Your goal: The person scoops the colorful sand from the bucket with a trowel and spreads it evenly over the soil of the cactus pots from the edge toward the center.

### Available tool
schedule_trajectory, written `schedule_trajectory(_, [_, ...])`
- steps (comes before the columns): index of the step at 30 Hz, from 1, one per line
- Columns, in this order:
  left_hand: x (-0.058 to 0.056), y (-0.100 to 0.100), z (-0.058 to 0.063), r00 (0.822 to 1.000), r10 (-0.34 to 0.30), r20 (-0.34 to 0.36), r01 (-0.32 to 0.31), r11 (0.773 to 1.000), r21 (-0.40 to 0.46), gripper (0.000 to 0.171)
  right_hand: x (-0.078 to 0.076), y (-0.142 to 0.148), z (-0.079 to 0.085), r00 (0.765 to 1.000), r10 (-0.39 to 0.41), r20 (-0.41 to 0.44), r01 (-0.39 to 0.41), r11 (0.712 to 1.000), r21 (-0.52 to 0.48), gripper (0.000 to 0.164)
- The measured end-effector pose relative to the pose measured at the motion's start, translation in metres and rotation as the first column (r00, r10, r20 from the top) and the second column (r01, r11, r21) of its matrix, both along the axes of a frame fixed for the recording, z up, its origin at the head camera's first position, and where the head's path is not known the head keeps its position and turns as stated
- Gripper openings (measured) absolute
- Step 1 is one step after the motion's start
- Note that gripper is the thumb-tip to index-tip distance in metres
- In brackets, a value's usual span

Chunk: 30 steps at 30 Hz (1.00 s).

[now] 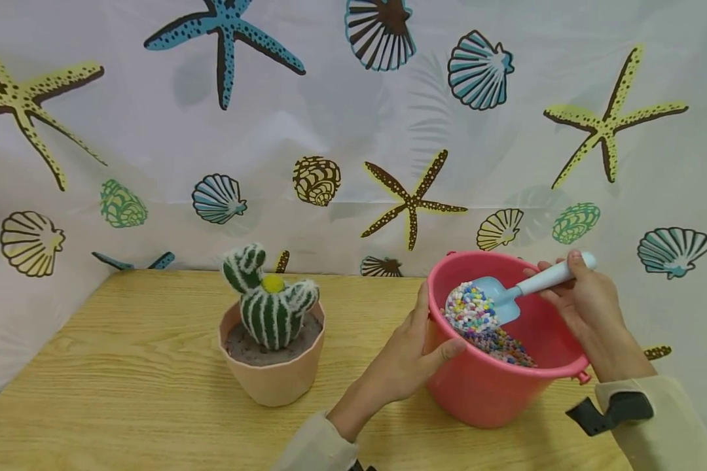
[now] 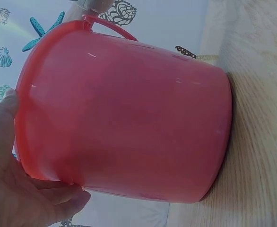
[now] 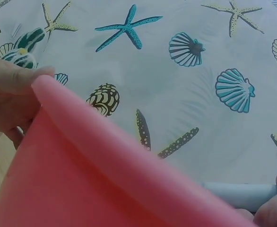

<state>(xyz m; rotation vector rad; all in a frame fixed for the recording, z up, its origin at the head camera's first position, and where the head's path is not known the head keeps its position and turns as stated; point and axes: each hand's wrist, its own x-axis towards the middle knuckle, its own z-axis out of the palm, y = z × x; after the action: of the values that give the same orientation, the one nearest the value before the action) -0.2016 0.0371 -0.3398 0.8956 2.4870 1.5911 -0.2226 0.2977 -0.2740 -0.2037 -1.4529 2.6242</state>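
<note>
A pink bucket [image 1: 477,399] stands on the table at the right in the head view, slightly tilted. My left hand [image 1: 397,360] holds its left side by the rim, thumb on the near side and fingers along the wall, as the left wrist view shows. My right hand [image 1: 592,301] grips the handle of a light blue shovel [image 1: 544,280] above the bucket's right rim. On the shovel's blade, inside the bucket's mouth, lies a heap of small multicoloured beads [image 1: 470,306]. More beads [image 1: 507,347] cover the bucket's bottom.
A potted cactus [image 1: 268,317], knitted-looking with a yellow top, stands left of the bucket in a peach pot [image 1: 273,383]. Behind the wooden table [image 1: 124,366] hangs a white cloth [image 1: 342,118] printed with starfish and shells.
</note>
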Motion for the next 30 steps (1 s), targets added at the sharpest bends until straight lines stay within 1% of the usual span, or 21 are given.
schedule_trajectory(5, [0.001, -0.001, 0.001, 1.0, -0.004, -0.007, 0.004, 1.0, 0.007, 0.095, 0.001, -0.001, 0.0, 1.0, 0.005, -0.014, -0.005, 1.0, -0.008, 0.035])
schedule_trajectory(11, [0.002, -0.002, 0.002, 1.0, -0.004, -0.014, 0.004, 1.0, 0.004, 0.096, 0.002, -0.001, 0.001, 1.0, -0.007, 0.01, 0.008, 0.999, -0.054, 0.041])
schedule_trajectory(17, [0.003, -0.003, 0.003, 1.0, 0.02, 0.019, -0.019, 1.0, -0.017, 0.094, -0.001, 0.0, 0.002, 1.0, -0.012, 0.02, 0.013, 0.998, -0.066, 0.046])
schedule_trajectory(20, [0.005, -0.003, 0.003, 0.999, 0.025, 0.034, -0.024, 0.999, -0.021, 0.093, -0.001, 0.001, 0.0, 1.0, -0.017, 0.023, 0.019, 0.996, -0.083, 0.046])
schedule_trajectory(25, [0.008, -0.005, 0.001, 0.998, 0.04, 0.04, -0.039, 0.999, -0.03, 0.093, -0.001, -0.001, -0.004, 0.999, -0.029, 0.024, 0.03, 0.997, -0.071, 0.04])
schedule_trajectory(30, [0.01, -0.006, 0.001, 0.999, 0.037, 0.021, -0.036, 0.999, -0.025, 0.091, 0.002, -0.003, -0.002, 0.999, -0.03, 0.03, 0.032, 0.995, -0.093, 0.039])
